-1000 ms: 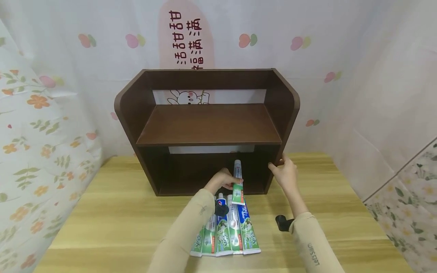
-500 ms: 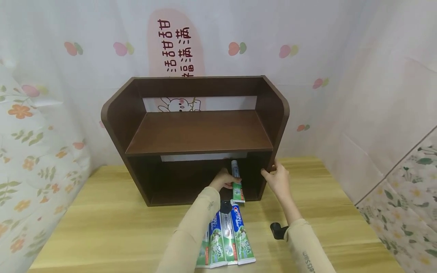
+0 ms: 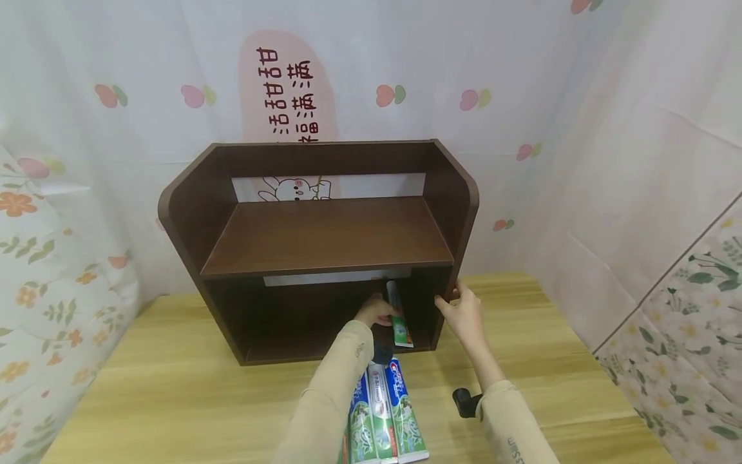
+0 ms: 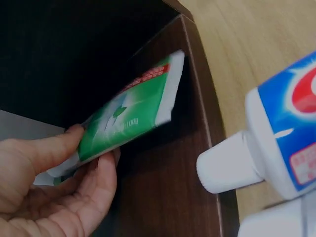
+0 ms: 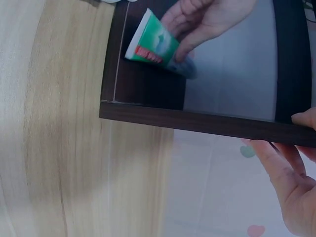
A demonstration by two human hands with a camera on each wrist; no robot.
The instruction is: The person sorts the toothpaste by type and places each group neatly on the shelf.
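Observation:
A dark brown two-level shelf (image 3: 324, 238) stands on the wooden table (image 3: 174, 399). My left hand (image 3: 375, 310) holds a green toothpaste tube (image 3: 399, 316) inside the lower compartment at its right end, cap end up and tilted back. In the left wrist view the fingers (image 4: 59, 187) pinch the tube (image 4: 128, 118) above the shelf floor (image 4: 168, 197). My right hand (image 3: 460, 312) grips the front edge of the shelf's right side panel (image 5: 197, 121), and the right wrist view shows its fingers (image 5: 291, 168) around that edge. The tube (image 5: 155, 44) shows there too.
Several toothpaste tubes (image 3: 385, 412) lie side by side on the table in front of the shelf, caps toward it; one blue tube (image 4: 276, 148) shows close up. The upper shelf board is bare. Patterned sheets hang on all sides.
My left hand has carried the green tube from the shelf's front opening deeper into the lower compartment. My right hand has stayed on the side panel.

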